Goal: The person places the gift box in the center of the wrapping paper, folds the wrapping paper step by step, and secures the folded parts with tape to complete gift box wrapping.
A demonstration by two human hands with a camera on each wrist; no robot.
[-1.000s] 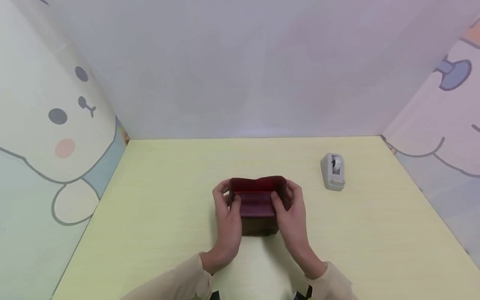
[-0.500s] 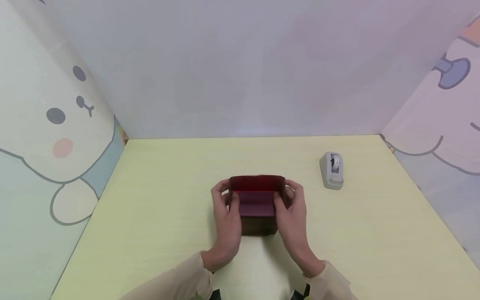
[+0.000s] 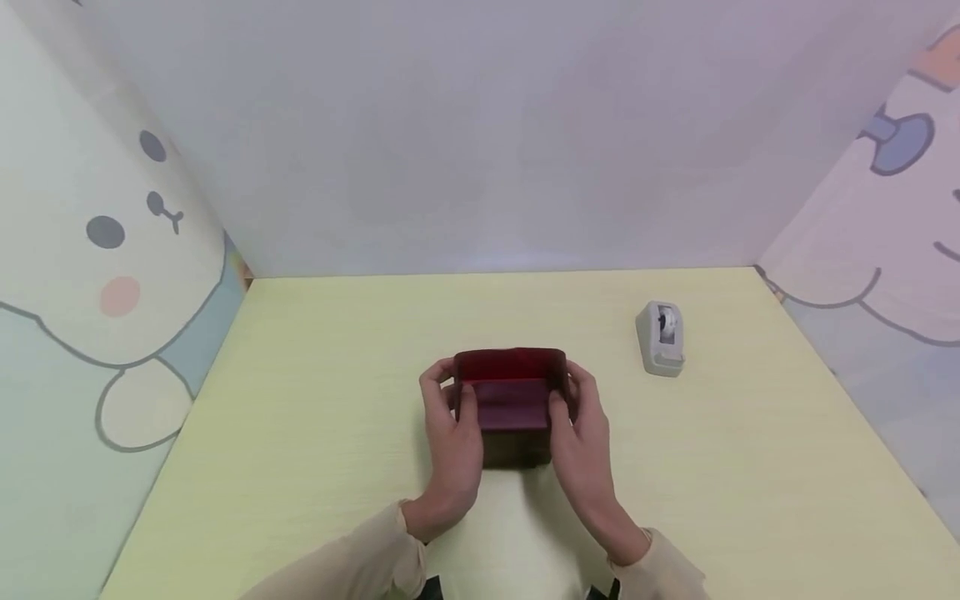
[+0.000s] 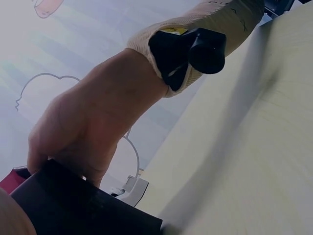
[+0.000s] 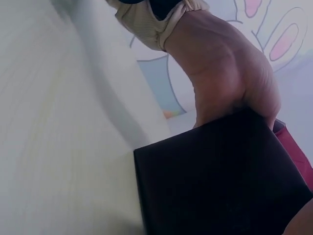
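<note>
Both hands hold a dark case (image 3: 516, 450) with a red lining, box-like and gaping at the top, in the middle of the table. My left hand (image 3: 453, 450) grips its left end, thumb over the near rim and fingers round the outside. At the opposite end, my right hand (image 3: 583, 446) grips it the same way, its thumb tip dipping inside. A purplish-red inner panel (image 3: 513, 408) shows between the thumbs. From the right wrist, the dark outer side (image 5: 210, 176) appears flat and nearly square, with the left hand (image 5: 227, 68) behind it.
A grey tape dispenser (image 3: 662, 340) stands on the pale yellow table (image 3: 330, 375), to the right and farther back. A plain pale wall (image 3: 480, 142) rises at the table's far edge. Side panels (image 3: 112, 333) with cartoon animals flank it.
The case's far edge, dipped in the middle a second ago, is now nearly straight. The right thumb has slid slightly down inside. Both hands keep their grip, and the view shifts slightly.
</note>
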